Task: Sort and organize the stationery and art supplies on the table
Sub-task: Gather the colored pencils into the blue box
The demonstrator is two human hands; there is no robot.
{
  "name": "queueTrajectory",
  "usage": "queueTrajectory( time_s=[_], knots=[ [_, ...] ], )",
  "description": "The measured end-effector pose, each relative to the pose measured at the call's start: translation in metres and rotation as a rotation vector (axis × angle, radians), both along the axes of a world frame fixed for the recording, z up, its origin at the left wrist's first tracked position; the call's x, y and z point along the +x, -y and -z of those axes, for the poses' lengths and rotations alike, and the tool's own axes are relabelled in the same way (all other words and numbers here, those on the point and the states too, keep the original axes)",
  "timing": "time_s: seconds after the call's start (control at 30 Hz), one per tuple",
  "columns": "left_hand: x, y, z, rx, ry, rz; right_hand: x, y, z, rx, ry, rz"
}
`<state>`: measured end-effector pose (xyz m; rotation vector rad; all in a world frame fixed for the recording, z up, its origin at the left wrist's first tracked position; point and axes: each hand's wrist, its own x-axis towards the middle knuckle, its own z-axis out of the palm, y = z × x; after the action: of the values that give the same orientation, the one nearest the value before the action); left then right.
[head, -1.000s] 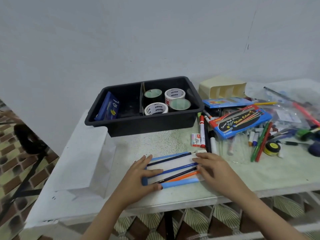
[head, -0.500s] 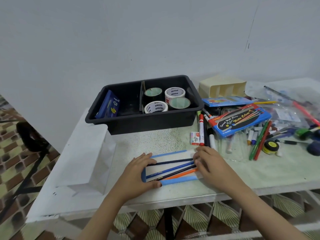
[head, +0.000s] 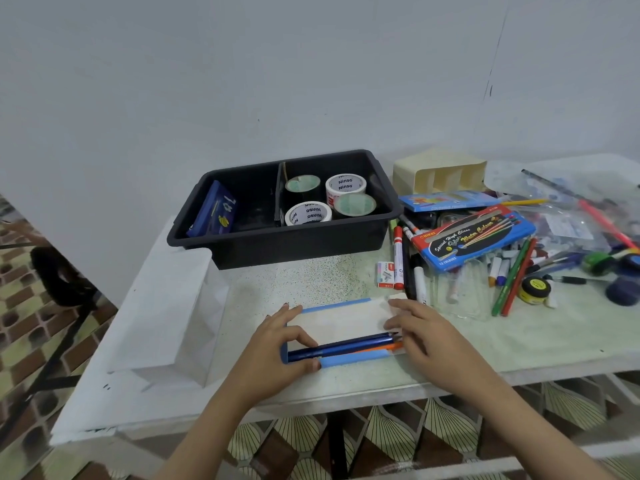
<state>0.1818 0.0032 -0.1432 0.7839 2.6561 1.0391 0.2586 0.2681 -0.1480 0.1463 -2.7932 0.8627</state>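
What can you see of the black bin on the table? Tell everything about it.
The black bin looks like matte plastic. It is rectangular, with a rolled rim and a divider making two compartments. It stands upright at the back of the table. The left compartment holds a blue box leaning against its side wall. The right one holds four tape rolls.

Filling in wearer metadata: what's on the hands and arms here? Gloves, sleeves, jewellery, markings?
Nothing worn that shows. The left hand and right hand are bare: no gloves, rings, watch or bracelets visible. The arms are uncovered down to the frame edge, so no sleeves are in view. No markings can be made out.
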Motion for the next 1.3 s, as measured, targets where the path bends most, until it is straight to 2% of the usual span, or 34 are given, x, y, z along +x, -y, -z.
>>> queueTrajectory(
  time_s=[0.13,0.23,0.47,0.63,0.83,1.07,1.17,1.3],
  knots=[
    [-0.001,0.0,0.001,-0.008,-0.017,-0.006,0.01,0.0,0.004,0.128,-0.036,-0.019],
    [-0.001,0.001,0.002,-0.02,-0.041,0.001,0.019,0.0,0.015,0.208,0.005,-0.037],
    [0.0,0.0,0.002,-0.013,-0.043,0.015,0.026,0.007,0.024,0.282,0.003,-0.011],
    [-0.001,0.001,0.004,0.004,-0.034,0.029,0.025,0.006,0.022,0.27,0.031,-0.024],
    [-0.001,-0.001,0.005,-0.029,-0.066,0.026,0.029,0.006,0.024,0.261,-0.029,0.024],
    [0.003,-0.013,0.002,-0.123,-0.103,0.034,0.027,0.001,0.021,0.415,-0.02,0.028],
    [0.004,-0.021,0.001,-0.116,-0.11,0.066,0.027,-0.003,0.018,0.357,-0.003,-0.03],
    [0.008,-0.038,0.0,-0.03,-0.122,0.078,0.032,-0.011,0.009,0.089,-0.076,-0.039]
  ],
)
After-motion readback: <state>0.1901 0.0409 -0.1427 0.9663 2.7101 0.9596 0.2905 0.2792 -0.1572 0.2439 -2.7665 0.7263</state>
